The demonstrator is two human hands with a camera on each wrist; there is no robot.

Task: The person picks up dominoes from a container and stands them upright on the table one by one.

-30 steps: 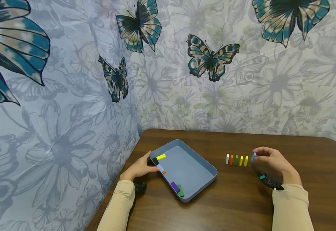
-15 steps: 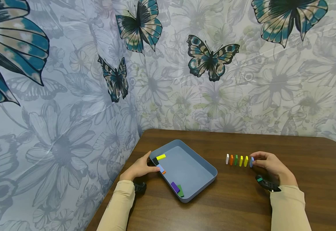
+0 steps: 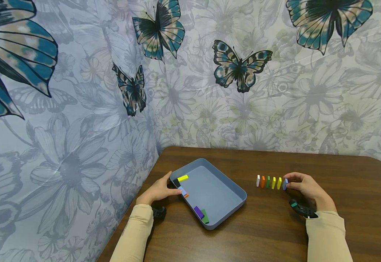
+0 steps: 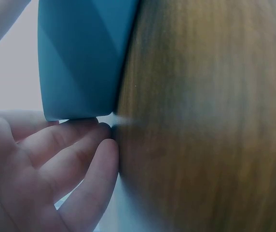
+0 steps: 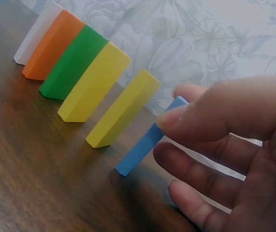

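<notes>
Block (image 5: 145,147), plain blue, between fingers (image 5: 196,118)

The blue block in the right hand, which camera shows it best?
The right wrist view: there the blue block appears large, its lower part plainly clear of the right hand. The head view shows it too, but small, at the fingertips. The left wrist view shows none of it.

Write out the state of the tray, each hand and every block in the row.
White block: upright, at the row's end
Orange block in row: upright
Green block in row: upright
Two yellow blocks in row: upright, apart
Blue block: upright, pinched
Right hand: pinching blue block
Tray: open-topped, blocks inside
Left hand: holding tray's edge
</notes>
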